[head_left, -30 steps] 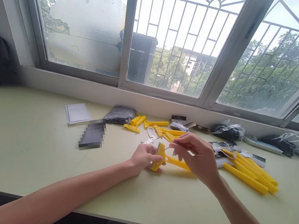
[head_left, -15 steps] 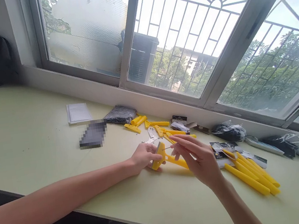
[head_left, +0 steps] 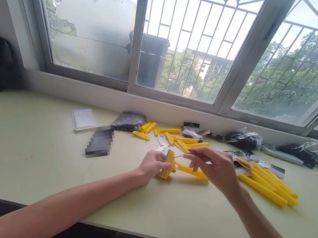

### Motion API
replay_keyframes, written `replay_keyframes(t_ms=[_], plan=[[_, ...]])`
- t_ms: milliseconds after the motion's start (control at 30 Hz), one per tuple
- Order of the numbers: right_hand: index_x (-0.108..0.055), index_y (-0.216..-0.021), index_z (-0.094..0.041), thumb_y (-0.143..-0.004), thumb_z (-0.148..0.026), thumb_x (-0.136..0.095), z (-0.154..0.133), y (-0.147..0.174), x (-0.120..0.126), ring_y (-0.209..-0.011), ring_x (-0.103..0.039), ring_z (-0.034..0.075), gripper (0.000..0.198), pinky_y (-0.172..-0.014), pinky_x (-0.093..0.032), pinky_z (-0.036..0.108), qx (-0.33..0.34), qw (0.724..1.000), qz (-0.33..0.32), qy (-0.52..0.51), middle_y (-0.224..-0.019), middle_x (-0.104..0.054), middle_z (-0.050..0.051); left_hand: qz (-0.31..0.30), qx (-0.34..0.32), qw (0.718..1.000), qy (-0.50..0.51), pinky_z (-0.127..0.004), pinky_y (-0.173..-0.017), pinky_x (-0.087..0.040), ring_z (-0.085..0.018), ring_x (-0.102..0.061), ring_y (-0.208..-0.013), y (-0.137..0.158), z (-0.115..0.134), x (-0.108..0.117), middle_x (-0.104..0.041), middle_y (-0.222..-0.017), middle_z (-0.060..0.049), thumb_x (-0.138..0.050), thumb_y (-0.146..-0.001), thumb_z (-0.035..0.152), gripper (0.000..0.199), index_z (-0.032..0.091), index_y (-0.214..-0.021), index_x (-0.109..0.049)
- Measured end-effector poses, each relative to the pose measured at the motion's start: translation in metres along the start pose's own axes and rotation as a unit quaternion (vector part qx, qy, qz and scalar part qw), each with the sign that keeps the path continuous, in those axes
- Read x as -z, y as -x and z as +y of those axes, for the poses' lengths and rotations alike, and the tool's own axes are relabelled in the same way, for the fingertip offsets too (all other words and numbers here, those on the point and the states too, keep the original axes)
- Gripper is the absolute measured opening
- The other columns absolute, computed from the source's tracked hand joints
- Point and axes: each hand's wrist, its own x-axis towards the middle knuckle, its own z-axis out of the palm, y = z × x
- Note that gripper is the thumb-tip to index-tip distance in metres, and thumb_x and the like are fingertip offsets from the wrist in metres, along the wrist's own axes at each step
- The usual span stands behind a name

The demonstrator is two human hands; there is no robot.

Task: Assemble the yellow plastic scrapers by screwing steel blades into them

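My left hand [head_left: 151,167] is closed round one end of the head of a yellow scraper [head_left: 169,165], thumb on the near face. The scraper's handle slants down to the right, just over the table and under my right hand. My right hand [head_left: 216,166] pinches a thin screwdriver [head_left: 178,156], its slim metal shaft pointing left. The screwdriver's tip meets the scraper head near its upper edge; my fingers cover most of its grip. Behind the head lie pale flat plates [head_left: 162,141] and tiny screws.
Loose yellow scraper parts [head_left: 168,131] lie along the back of the table. Several yellow handles [head_left: 268,190] rest at the right on printed cards. A black wrapped packet [head_left: 128,120], a white packet [head_left: 84,118] and a blurred dark rectangle [head_left: 99,143] sit farther left. Bagged items [head_left: 243,139] line the window wall.
My right hand has lowered slightly and its fingers have curled in around the screwdriver, baring more of the scraper's handle. My left hand and the scraper head have stayed in place.
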Motion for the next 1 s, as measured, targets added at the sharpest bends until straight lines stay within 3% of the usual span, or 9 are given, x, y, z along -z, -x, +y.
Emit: replay_keyframes(t_ms=[100,200,267,333,433,600,700,833,1000], plan=[[-0.069,-0.090,-0.021,-0.093,-0.025,-0.076,0.001,0.002,-0.001,-0.054,-0.063,0.010,0.009,-0.053,-0.053,0.021,0.029,0.999,0.009,0.029,-0.073,-0.070,-0.002,0.003,-0.007,1.000,-0.005,-0.042,-0.062,-0.066,-0.032,-0.077,-0.084,-0.003,-0.001,0.004,-0.078,-0.085,-0.013,-0.093,-0.057,0.030,0.046,0.013,-0.087,-0.062],[-0.060,-0.073,-0.020,-0.096,-0.031,-0.072,0.003,0.001,-0.002,-0.051,-0.048,0.009,0.028,-0.049,-0.037,0.023,0.065,0.992,-0.010,0.108,-0.064,-0.058,-0.003,0.000,-0.019,1.000,-0.010,-0.040,-0.062,-0.066,-0.029,-0.076,-0.082,-0.002,0.001,0.004,-0.078,-0.085,-0.012,-0.092,-0.060,0.031,0.043,0.014,-0.086,-0.063],[-0.051,-0.064,-0.019,-0.100,-0.035,-0.066,0.006,0.000,-0.005,-0.048,-0.034,0.009,0.043,-0.048,-0.025,0.027,0.088,0.981,-0.046,0.168,-0.057,-0.047,-0.005,-0.024,-0.033,0.999,-0.013,-0.037,-0.062,-0.065,-0.028,-0.075,-0.083,0.002,0.001,0.000,-0.077,-0.085,-0.011,-0.092,-0.059,0.031,0.042,0.014,-0.085,-0.064],[-0.047,-0.062,-0.019,-0.104,-0.037,-0.058,0.011,0.001,-0.010,-0.048,-0.030,0.009,0.047,-0.050,-0.021,0.029,0.096,0.973,-0.081,0.195,-0.056,-0.044,-0.005,-0.067,-0.041,0.997,-0.012,-0.037,-0.063,-0.065,-0.029,-0.076,-0.086,0.007,0.001,-0.007,-0.077,-0.086,-0.012,-0.093,-0.058,0.033,0.043,0.012,-0.085,-0.068],[-0.049,-0.068,-0.020,-0.105,-0.037,-0.053,0.020,0.008,-0.023,-0.049,-0.036,0.010,0.041,-0.050,-0.025,0.026,0.061,0.974,-0.094,0.196,-0.060,-0.049,-0.004,-0.098,-0.034,0.995,-0.001,-0.040,-0.062,-0.066,-0.033,-0.076,-0.090,0.012,-0.003,-0.016,-0.077,-0.090,-0.013,-0.093,-0.058,0.039,0.049,0.012,-0.092,-0.069],[-0.053,-0.085,-0.022,-0.105,-0.036,-0.049,0.042,0.020,-0.057,-0.052,-0.048,0.013,0.025,-0.051,-0.032,0.024,-0.042,0.975,-0.066,0.209,-0.069,-0.057,-0.003,-0.024,0.006,1.000,0.008,-0.043,-0.064,-0.066,-0.032,-0.077,-0.082,-0.002,-0.010,-0.009,-0.074,-0.077,-0.009,-0.096,-0.057,0.039,0.049,0.015,-0.081,-0.059],[-0.055,-0.087,-0.021,-0.106,-0.032,-0.042,0.051,0.024,-0.071,-0.067,-0.057,0.018,0.025,-0.060,-0.039,0.027,-0.061,0.977,-0.058,0.194,-0.078,-0.063,0.002,0.006,0.021,1.000,0.006,-0.043,-0.067,-0.066,-0.029,-0.077,-0.075,-0.010,-0.010,-0.002,-0.069,-0.069,-0.004,-0.096,-0.057,0.035,0.049,0.017,-0.078,-0.055],[-0.056,-0.087,-0.022,-0.105,-0.034,-0.044,0.054,0.030,-0.074,-0.076,-0.059,0.019,0.026,-0.071,-0.045,0.030,-0.074,0.984,-0.055,0.155,-0.082,-0.065,0.003,0.000,0.036,0.999,0.001,-0.041,-0.067,-0.065,-0.029,-0.078,-0.074,-0.009,-0.007,-0.001,-0.069,-0.066,-0.002,-0.095,-0.059,0.031,0.048,0.018,-0.079,-0.054],[-0.053,-0.080,-0.022,-0.107,-0.042,-0.043,0.052,0.034,-0.064,-0.068,-0.058,0.016,0.035,-0.066,-0.048,0.028,-0.124,0.983,-0.027,0.129,-0.074,-0.062,0.000,-0.045,0.060,0.997,0.010,-0.041,-0.071,-0.065,-0.028,-0.078,-0.071,-0.005,-0.001,-0.001,-0.074,-0.071,-0.007,-0.091,-0.062,0.025,0.042,0.018,-0.081,-0.054]])
